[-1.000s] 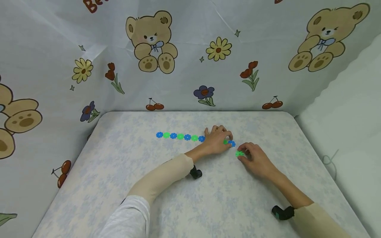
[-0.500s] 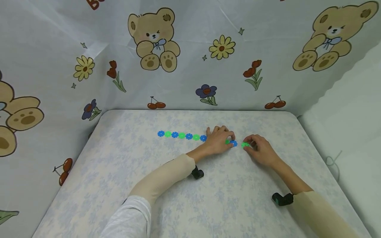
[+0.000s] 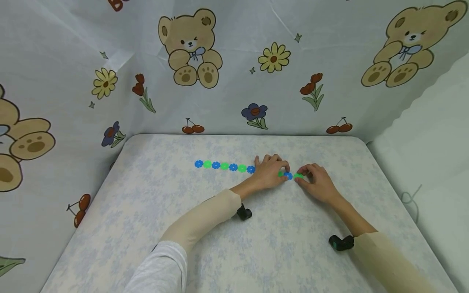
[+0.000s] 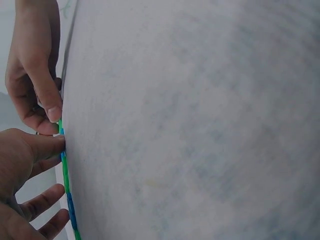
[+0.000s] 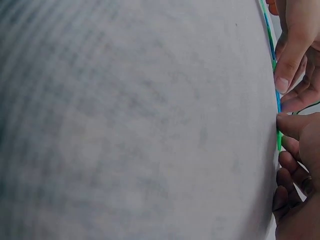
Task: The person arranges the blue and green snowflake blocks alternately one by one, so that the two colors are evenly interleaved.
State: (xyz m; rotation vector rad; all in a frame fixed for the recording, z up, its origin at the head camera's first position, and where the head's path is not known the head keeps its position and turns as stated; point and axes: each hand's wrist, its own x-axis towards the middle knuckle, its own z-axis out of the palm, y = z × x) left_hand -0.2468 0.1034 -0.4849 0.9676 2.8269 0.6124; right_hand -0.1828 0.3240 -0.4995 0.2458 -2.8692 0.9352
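A row of alternating blue and green notched snowflake discs runs across the table. My left hand lies over part of the row and hides some discs. Its thumb and index finger pinch the blue disc at the right end. Just right of that, my right hand pinches a green disc between thumb and fingertips. In the right wrist view this green disc meets the blue disc edge to edge; whether they interlock I cannot tell.
The pale patterned table ends at a hanging cloth printed with bears and flowers. A thin cord lies beyond the table's right edge. Small black devices sit at both wrists.
My right hand has moved away from me, then left, bringing the green disc from apart up to the blue end disc. My left hand keeps its pinch. The head view shifts slightly.
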